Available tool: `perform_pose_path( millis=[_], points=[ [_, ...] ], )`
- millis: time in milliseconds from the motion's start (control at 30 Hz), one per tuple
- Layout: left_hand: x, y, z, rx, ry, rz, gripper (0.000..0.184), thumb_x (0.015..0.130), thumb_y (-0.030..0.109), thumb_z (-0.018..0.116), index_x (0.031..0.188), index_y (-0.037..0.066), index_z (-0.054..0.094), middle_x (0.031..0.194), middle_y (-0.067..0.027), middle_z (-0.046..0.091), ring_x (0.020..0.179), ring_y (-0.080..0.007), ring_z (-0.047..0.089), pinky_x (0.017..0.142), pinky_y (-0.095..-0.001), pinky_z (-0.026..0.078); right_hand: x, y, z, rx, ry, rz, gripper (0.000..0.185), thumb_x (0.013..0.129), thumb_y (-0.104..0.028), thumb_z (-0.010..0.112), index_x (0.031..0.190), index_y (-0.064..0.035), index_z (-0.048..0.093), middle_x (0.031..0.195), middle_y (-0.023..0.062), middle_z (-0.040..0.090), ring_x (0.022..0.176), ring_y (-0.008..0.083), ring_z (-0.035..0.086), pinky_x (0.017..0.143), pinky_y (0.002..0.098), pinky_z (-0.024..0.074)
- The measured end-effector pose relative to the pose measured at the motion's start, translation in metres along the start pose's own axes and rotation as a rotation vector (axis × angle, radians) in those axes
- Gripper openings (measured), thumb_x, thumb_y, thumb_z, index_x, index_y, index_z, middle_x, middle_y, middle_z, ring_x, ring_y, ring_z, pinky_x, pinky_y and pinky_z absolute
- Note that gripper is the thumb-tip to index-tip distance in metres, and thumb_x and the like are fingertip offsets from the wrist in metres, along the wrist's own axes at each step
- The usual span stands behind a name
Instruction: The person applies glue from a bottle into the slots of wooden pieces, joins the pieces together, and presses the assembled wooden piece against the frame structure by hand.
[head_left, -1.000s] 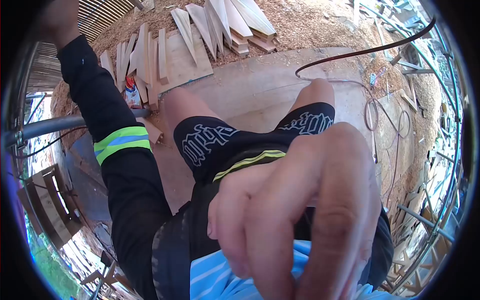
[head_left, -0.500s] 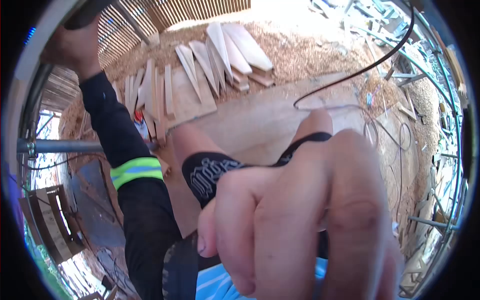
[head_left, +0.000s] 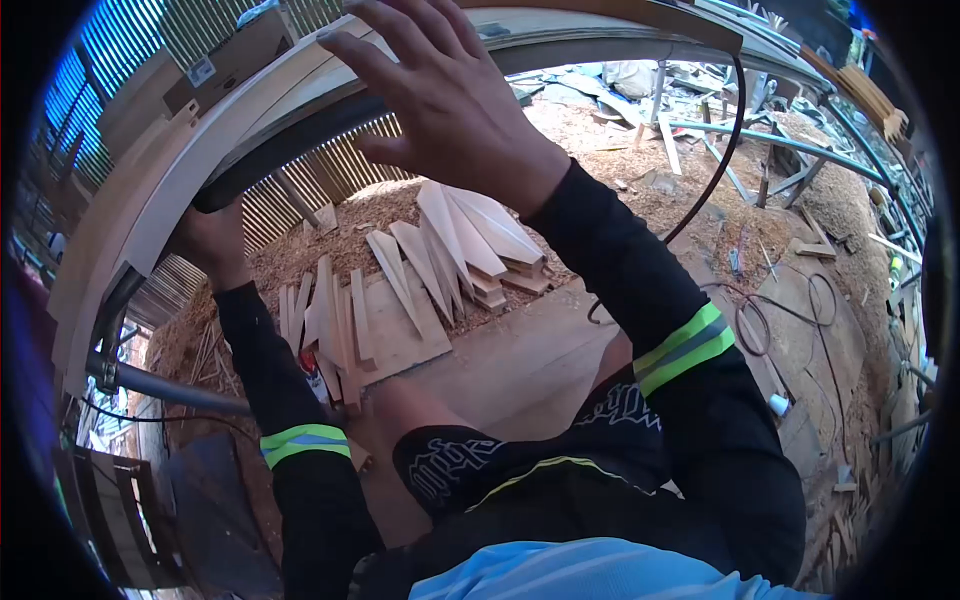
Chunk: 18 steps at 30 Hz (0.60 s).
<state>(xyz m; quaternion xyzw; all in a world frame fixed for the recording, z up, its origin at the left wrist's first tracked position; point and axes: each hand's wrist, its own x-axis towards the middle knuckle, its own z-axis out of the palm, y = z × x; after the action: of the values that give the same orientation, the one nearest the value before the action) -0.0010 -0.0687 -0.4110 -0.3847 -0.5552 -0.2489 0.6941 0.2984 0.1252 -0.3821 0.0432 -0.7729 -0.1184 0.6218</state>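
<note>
My right hand (head_left: 435,105) reaches forward with its fingers spread, over the front edge of a pale wooden worktop (head_left: 165,215). Nothing shows in its grasp; whether the fingertips touch the wood cannot be made out. Below the worktop at the left, my left hand (head_left: 215,240) is up against a dark rounded part (head_left: 270,160) on the underside. Its fingers are mostly hidden in shadow, so their grip does not show. A small cardboard-coloured box (head_left: 235,65) sits on the worktop.
On the ground lie pointed wood pieces (head_left: 480,235) and narrow strips (head_left: 330,320) among shavings. A dark cable (head_left: 735,130) hangs at the right and coils on the floor. A metal pipe (head_left: 170,385) crosses at the left, and scrap wood (head_left: 815,250) lies at the right.
My right hand has moved from close before the camera out to the worktop, its fingers now spread. The view has shifted so the worktop shows. My left hand stays at the underside.
</note>
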Motion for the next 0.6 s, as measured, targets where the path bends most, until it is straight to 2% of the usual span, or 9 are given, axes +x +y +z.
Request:
perform_pose_path(
  millis=[33, 100, 167, 200, 267, 367, 600],
  points=[
    [0.001, -0.001, 0.000, -0.017, -0.005, -0.017, 0.072, 0.061, 0.035, 0.098, 0.121, 0.007, 0.068, 0.117, -0.0173, 0.070, 0.108, -0.0414, 0.067, 0.094, -0.0491, 0.052, 0.002, 0.013, 0.012, -0.015, 0.002, 0.006, 0.076, 0.077, -0.026, 0.081, 0.145, -0.0102, 0.049, 0.137, 0.0171, 0.055, 0.135, 0.0345, 0.048, 0.115, 0.0525, 0.0360],
    [0.005, 0.004, -0.004, -0.017, -0.016, -0.022, 0.065, 0.062, 0.032, 0.097, 0.116, 0.006, 0.070, 0.112, -0.0167, 0.072, 0.104, -0.0407, 0.069, 0.092, -0.0487, 0.053, -0.001, 0.034, 0.037, -0.336, -0.110, -0.066, 0.063, 0.080, -0.028, 0.085, 0.134, -0.0093, 0.059, 0.131, 0.0143, 0.063, 0.125, 0.0317, 0.061, 0.105, 0.0489, 0.0479],
    [0.008, 0.007, -0.007, -0.022, -0.004, -0.009, 0.063, 0.062, 0.031, 0.097, 0.113, 0.006, 0.071, 0.109, -0.0165, 0.073, 0.102, -0.0406, 0.070, 0.090, -0.0490, 0.054, 0.001, 0.027, 0.040, -0.252, -0.347, 0.121, 0.051, 0.076, -0.026, 0.085, 0.119, -0.0095, 0.063, 0.107, 0.0112, 0.071, 0.102, 0.0284, 0.070, 0.095, 0.0456, 0.0510],
    [0.009, 0.008, -0.008, -0.023, -0.009, -0.009, 0.063, 0.062, 0.032, 0.097, 0.113, 0.006, 0.071, 0.109, -0.0166, 0.073, 0.102, -0.0406, 0.070, 0.090, -0.0493, 0.054, 0.001, 0.028, 0.039, -0.220, -0.208, 0.066, 0.038, 0.075, -0.024, 0.083, 0.105, -0.0094, 0.065, 0.086, 0.0071, 0.071, 0.082, 0.0277, 0.071, 0.085, 0.0438, 0.0524],
    [0.011, 0.010, -0.011, -0.027, -0.020, -0.008, 0.064, 0.062, 0.032, 0.097, 0.113, 0.006, 0.071, 0.109, -0.0168, 0.073, 0.102, -0.0406, 0.070, 0.090, -0.0498, 0.054, 0.000, 0.026, 0.040, -0.216, -0.222, 0.094, 0.033, 0.076, -0.022, 0.080, 0.103, -0.0095, 0.066, 0.085, 0.0077, 0.071, 0.083, 0.0275, 0.072, 0.083, 0.0433, 0.0526],
    [0.014, 0.011, -0.012, -0.006, -0.009, 0.017, 0.075, 0.058, 0.031, 0.101, 0.120, 0.004, 0.069, 0.117, -0.0183, 0.072, 0.108, -0.0424, 0.067, 0.094, -0.0516, 0.052, 0.001, 0.026, 0.037, -0.208, -0.231, 0.108, 0.023, 0.078, -0.019, 0.076, 0.098, -0.0091, 0.068, 0.083, 0.0084, 0.071, 0.082, 0.0270, 0.072, 0.081, 0.0426, 0.0528],
    [0.015, 0.010, -0.017, 0.087, -0.106, -0.004, 0.075, 0.057, 0.033, 0.101, 0.117, 0.003, 0.069, 0.115, -0.0190, 0.072, 0.107, -0.0425, 0.068, 0.093, -0.0516, 0.052, 0.000, 0.025, 0.040, -0.187, -0.153, 0.100, 0.012, 0.082, -0.012, 0.067, 0.093, -0.0086, 0.069, 0.081, 0.0082, 0.071, 0.076, 0.0250, 0.072, 0.079, 0.0397, 0.0519]
  ],
)
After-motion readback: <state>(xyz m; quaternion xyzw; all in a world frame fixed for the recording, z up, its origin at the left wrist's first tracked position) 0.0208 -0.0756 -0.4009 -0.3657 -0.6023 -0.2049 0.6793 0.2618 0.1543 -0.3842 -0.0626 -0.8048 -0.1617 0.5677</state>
